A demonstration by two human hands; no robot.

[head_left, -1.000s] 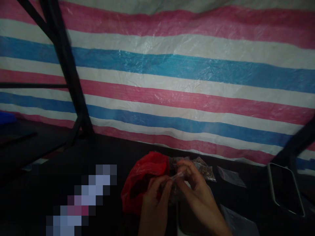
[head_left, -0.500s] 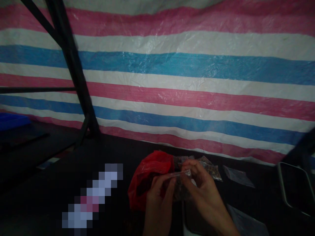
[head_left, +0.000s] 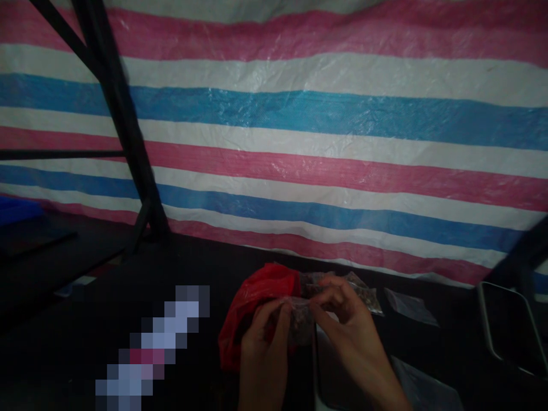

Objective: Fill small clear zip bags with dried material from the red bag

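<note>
Between my two hands is a small clear plastic bag (head_left: 301,322) with dark contents that I cannot make out. My left hand (head_left: 266,337) pinches its top edge at the left. At the right end of the same edge, my right hand (head_left: 345,325) has thumb and forefinger pressed together. Behind my left hand a red plastic bag (head_left: 261,288) gapes open, its inside dark. Several filled clear bags (head_left: 370,299) lie just past my right hand. Below that hand is a dark flat device with a pale rim (head_left: 321,371), partly covered by the wrist.
Two flat clear bags, one farther back (head_left: 411,305) and one nearer (head_left: 426,385), lie on the black table (head_left: 192,268) at the right. A pale-rimmed dark tray (head_left: 511,328) stands far right. A black metal frame (head_left: 124,125) rises at the left before a striped plastic sheet (head_left: 321,171).
Both hands have shifted slightly left with the small bag. My left hand has slid farther from the right one, and the bag's top edge is stretched between them.
</note>
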